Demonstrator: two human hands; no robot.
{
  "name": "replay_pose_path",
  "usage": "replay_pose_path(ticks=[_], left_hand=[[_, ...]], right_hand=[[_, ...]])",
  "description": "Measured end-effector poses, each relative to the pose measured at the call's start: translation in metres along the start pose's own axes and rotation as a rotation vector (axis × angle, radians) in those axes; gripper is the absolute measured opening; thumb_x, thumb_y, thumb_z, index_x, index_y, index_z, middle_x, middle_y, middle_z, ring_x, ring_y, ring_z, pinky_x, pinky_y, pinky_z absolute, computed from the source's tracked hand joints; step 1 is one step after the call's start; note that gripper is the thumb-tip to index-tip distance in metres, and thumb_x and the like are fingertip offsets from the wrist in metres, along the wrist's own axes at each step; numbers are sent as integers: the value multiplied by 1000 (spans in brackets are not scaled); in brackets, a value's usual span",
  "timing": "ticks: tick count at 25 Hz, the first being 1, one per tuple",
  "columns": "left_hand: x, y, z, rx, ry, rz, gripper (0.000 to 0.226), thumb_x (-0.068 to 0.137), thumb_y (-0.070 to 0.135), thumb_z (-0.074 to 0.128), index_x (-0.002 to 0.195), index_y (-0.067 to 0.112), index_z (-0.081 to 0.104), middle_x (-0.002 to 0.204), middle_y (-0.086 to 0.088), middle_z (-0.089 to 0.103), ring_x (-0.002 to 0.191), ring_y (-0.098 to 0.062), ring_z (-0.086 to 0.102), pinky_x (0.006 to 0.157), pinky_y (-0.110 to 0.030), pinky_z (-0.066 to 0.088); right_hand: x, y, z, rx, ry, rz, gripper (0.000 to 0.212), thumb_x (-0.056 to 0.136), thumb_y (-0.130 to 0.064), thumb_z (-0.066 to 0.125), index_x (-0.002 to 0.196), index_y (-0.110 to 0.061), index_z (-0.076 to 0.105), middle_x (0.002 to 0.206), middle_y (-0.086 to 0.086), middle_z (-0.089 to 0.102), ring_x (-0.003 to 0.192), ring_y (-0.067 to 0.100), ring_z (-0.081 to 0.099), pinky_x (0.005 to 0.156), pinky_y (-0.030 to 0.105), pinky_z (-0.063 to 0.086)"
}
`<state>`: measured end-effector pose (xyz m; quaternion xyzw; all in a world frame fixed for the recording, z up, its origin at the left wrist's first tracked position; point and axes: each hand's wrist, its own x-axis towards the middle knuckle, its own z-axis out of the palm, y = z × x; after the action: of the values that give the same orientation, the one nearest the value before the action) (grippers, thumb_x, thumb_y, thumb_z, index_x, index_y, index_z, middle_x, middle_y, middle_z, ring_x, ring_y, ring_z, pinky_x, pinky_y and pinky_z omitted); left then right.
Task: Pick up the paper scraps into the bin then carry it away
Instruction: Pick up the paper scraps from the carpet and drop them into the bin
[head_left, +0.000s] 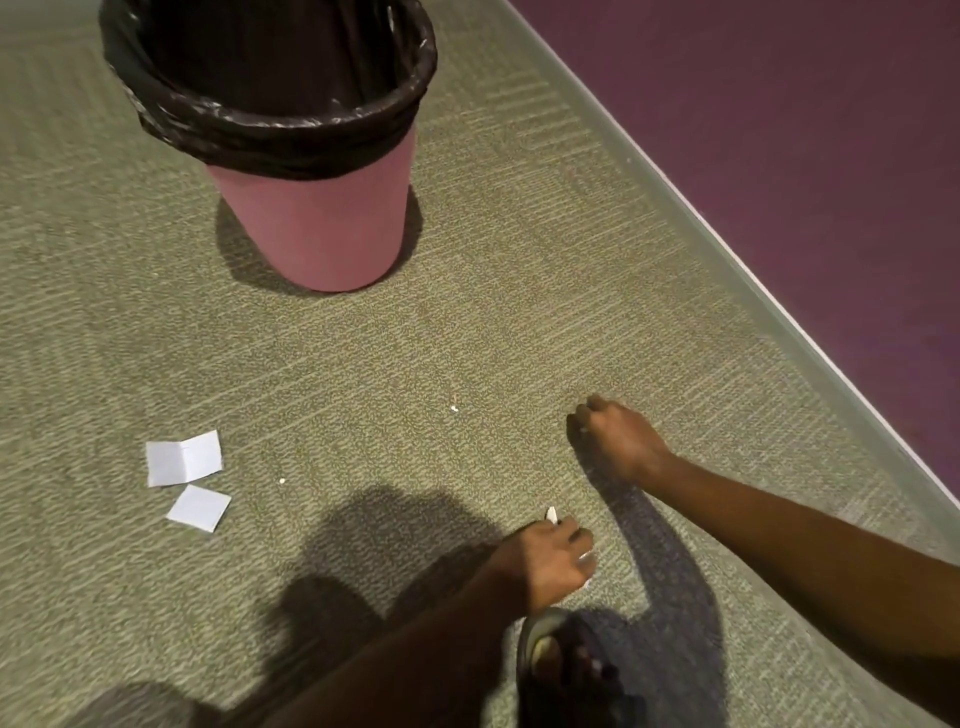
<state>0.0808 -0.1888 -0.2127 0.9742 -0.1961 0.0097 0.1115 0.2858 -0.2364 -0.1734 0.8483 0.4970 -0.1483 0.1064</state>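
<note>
Gathering step: left hand (553, 558) clenched on a paper scrap (551, 514), right hand (615, 434) curled at the carpet – contents unclear; next – two white pieces (183, 458), then the bin (311, 208)

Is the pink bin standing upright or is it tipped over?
Upright: the pink bin stands on its base on the carpet, its black-lined opening facing up.

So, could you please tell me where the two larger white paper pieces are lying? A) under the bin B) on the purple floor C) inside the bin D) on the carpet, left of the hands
D: both paper pieces lie on the carpet, left of the hands and apart from the bin.
</note>
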Motion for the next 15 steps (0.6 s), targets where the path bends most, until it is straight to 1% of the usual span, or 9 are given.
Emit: replay_pose_path(ticks=[2,4,6,7,9,11,12,13,15], left_hand=[[3,4,-1,12,-61,-9,6,71,26,64,76,23,64,84,9,60,83,-15,57,54,-23,45],[1,4,-4,21,-123,-40,5,67,27,65,70,22,65,81,10,58,83,-14,57,48,-21,45],[-5,-6,-5,-17,-78,-123,6,68,25,60,68,23,65,81,10,58,82,-13,59,42,-20,44],[-9,-14,-8,-106,-30,-206,13,70,23,52,68,22,65,80,9,58,80,-13,60,41,-20,45],[-20,-40,-10,-371,123,-389,25,76,18,43,75,22,68,81,3,59,77,-18,60,48,-23,47],[-39,-74,-29,-583,231,-600,20,83,15,52,83,19,72,84,0,59,80,-22,60,63,-28,45],[-52,-91,-44,-652,271,-674,16,83,14,57,82,19,72,82,2,59,79,-20,59,66,-28,43],[-66,-106,-60,-681,311,-732,14,81,12,59,78,19,70,78,4,59,77,-17,59,68,-29,44],[-100,-133,-91,-644,375,-842,14,81,12,59,72,17,69,74,4,62,73,-11,57,69,-32,46]], right_hand=[[1,0,0,4,29,4,9,86,-17,66,90,-16,59,90,1,54,68,21,57,53,29,40],[3,-3,-4,49,31,9,9,83,-12,66,88,-13,58,90,1,52,68,21,55,54,32,44],[12,-10,-11,246,53,66,7,83,-5,62,82,-11,59,88,1,56,72,21,57,56,32,46],[19,-16,-18,387,67,131,12,83,-2,60,78,-13,59,85,1,60,73,19,58,56,28,44],[36,-30,-33,707,79,268,18,82,3,57,76,-13,62,79,5,68,68,16,62,55,22,44],[50,-52,-48,1054,35,331,18,80,10,52,77,-5,62,71,15,68,58,21,61,53,24,48],[56,-66,-56,1189,-15,333,18,79,12,51,77,-3,61,68,18,66,54,24,60,52,28,49],[63,-79,-62,1272,-67,321,17,80,12,52,78,-3,59,66,19,64,52,24,58,52,29,49],[79,-109,-72,1335,-153,252,13,82,8,56,79,-4,58,68,18,61,54,23,57,53,32,49]])
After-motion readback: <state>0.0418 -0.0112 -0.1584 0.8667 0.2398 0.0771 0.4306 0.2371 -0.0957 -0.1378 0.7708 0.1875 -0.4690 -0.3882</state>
